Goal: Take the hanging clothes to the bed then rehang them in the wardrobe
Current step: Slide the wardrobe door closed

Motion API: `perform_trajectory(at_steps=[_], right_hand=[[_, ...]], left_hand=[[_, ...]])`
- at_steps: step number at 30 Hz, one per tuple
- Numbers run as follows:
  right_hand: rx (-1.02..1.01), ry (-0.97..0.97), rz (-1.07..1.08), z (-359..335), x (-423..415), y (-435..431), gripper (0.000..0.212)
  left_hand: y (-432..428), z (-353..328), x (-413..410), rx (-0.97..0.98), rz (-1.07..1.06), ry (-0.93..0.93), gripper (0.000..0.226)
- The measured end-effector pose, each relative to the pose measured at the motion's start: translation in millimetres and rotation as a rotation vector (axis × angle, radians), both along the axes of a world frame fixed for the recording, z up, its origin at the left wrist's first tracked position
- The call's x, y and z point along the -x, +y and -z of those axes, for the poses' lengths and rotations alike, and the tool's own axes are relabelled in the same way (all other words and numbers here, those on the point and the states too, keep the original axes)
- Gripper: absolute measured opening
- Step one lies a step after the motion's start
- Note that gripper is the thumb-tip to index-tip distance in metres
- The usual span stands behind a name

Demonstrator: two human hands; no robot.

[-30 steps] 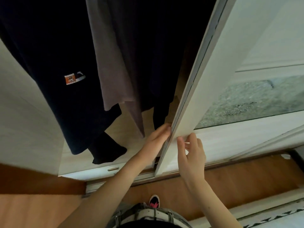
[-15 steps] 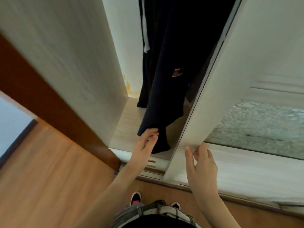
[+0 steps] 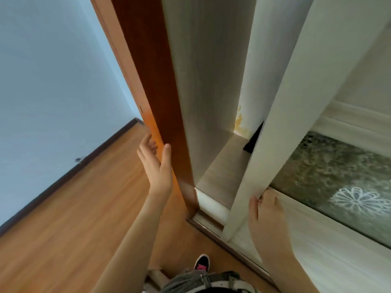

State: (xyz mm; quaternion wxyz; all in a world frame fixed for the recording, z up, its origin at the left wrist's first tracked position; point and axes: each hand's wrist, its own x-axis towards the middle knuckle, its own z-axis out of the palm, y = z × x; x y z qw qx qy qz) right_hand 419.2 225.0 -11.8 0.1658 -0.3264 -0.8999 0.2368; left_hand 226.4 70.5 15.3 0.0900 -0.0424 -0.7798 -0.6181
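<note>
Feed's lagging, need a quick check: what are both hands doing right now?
Left hand: open, holding nothing.
Right hand: gripping the sliding door edge.

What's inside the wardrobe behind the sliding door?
Through the gap: the wardrobe floor panel, a yellow stain in the corner, and a sliver of dark garment. The sliding door covers the rest of it, so other clothes cannot be seen.

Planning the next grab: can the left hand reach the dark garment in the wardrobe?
Probably, just: the wardrobe stands open beside the left hand, but the sliding door in the right hand covers most of the dark garment.
</note>
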Motion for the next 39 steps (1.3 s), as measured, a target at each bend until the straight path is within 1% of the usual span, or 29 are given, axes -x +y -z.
perform_trajectory(at_steps=[3,5,7,11,14,17,19,22,25,28,31,33,35,39], right_hand=[[-0.007,-0.022,-0.049,-5,25,-15,0.031],[0.007,-0.048,-0.059,-7,41,-24,0.033],[-0.002,-0.074,-0.069,-7,55,-31,0.036],[-0.026,-0.092,-0.136,-5,86,-45,0.038],[-0.079,-0.107,-0.173,-7,108,-53,0.038],[-0.210,-0.081,-0.173,-8,126,-62,0.037],[-0.249,-0.032,-0.205,-7,138,-67,0.034],[-0.252,0.001,-0.241,-5,156,-74,0.029],[-0.207,-0.022,-0.285,-3,172,-81,0.025],[-0.171,-0.043,-0.317,-1,181,-83,0.023],[-0.162,-0.065,-0.348,-1,187,-84,0.026],[-0.146,-0.080,-0.354,-3,192,-86,0.030],[-0.177,-0.086,-0.353,-3,195,-90,0.032],[-0.209,-0.074,-0.334,-2,195,-93,0.034]], left_hand=[[-7,-3,30,-0.087,0.104,-0.064,0.052],[-12,-2,44,-0.116,0.152,-0.069,0.052],[-15,-1,52,-0.105,0.173,-0.078,0.051],[-23,7,74,-0.137,0.247,-0.163,0.051],[-27,13,83,-0.116,0.294,-0.172,0.050],[-28,15,87,-0.100,0.303,-0.184,0.054],[-29,15,89,-0.090,0.304,-0.193,0.056],[-31,16,91,-0.088,0.319,-0.207,0.049],[-33,16,94,-0.081,0.326,-0.213,0.042],[-33,16,94,-0.071,0.338,-0.214,0.046],[-33,17,94,-0.073,0.340,-0.212,0.052],[-33,16,94,-0.086,0.337,-0.226,0.047],[-33,14,93,-0.098,0.339,-0.240,0.044],[-32,13,91,-0.109,0.348,-0.243,0.045]])
